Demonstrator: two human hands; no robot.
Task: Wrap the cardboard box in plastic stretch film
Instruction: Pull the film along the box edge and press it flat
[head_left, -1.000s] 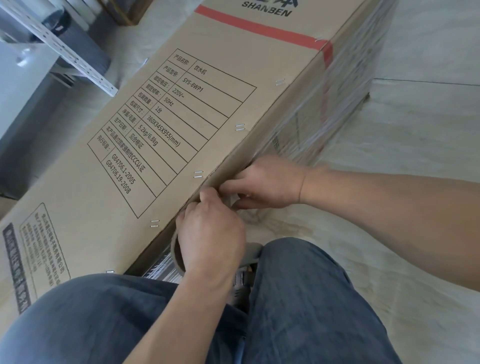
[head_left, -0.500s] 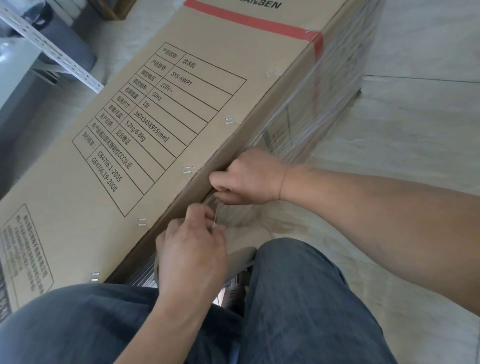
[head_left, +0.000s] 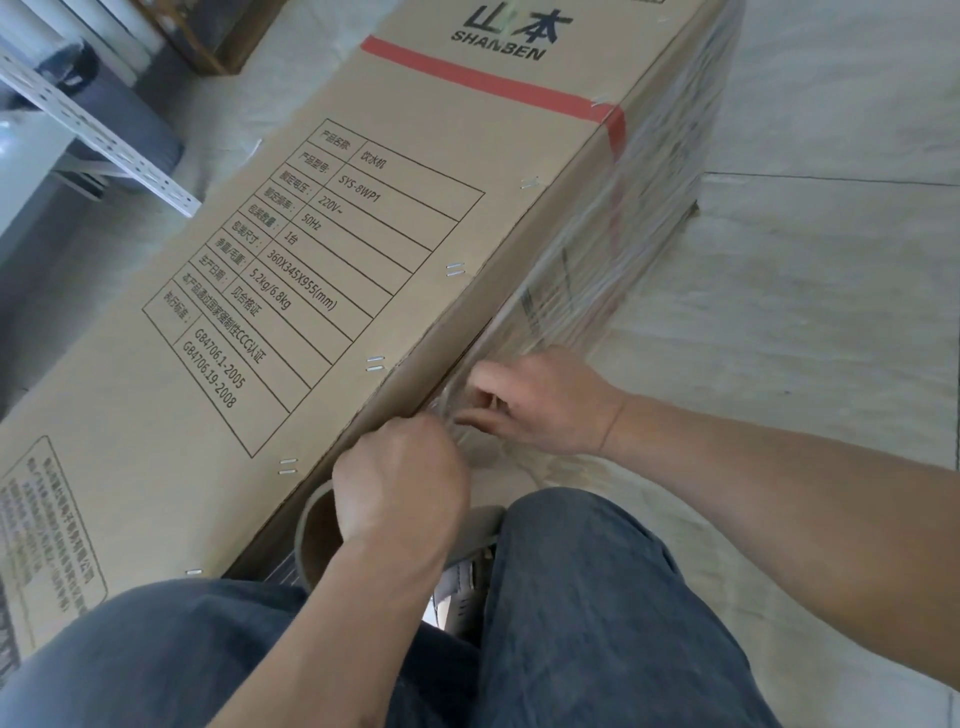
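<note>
While lying flat on the tiled floor (head_left: 810, 291) along its length, cardboard box (head_left: 322, 244) only partly wrapped, by the look of it. Stretch film (head_left: 623, 249) over the long side face nearest the knees, glossy and streaked, red tape band (head_left: 483, 83) dimmed beneath it there. Top face with the printed spec table apparently bare: no sheen, staples plain. Most of the wrapping judged left to do, the top face at the least.

Left hand (head_left: 400, 483) curled tight, pinching a strand of film at the box's upper edge. Right hand (head_left: 540, 400) just beside it, fingers bent and gripping the film against the side face. Probably tearing or anchoring the film; cannot tell which.

Film roll (head_left: 317, 535) mostly hidden behind the left hand and wrist, only the cardboard core end showing, wedged between box and knee. Far side and underside of the box out of sight, so coverage there unknown. Near end cut off by the frame and the trousers (head_left: 597, 613). Film's free edge too clear to trace. Metal shelving (head_left: 104, 140) at upper left, well apart.
</note>
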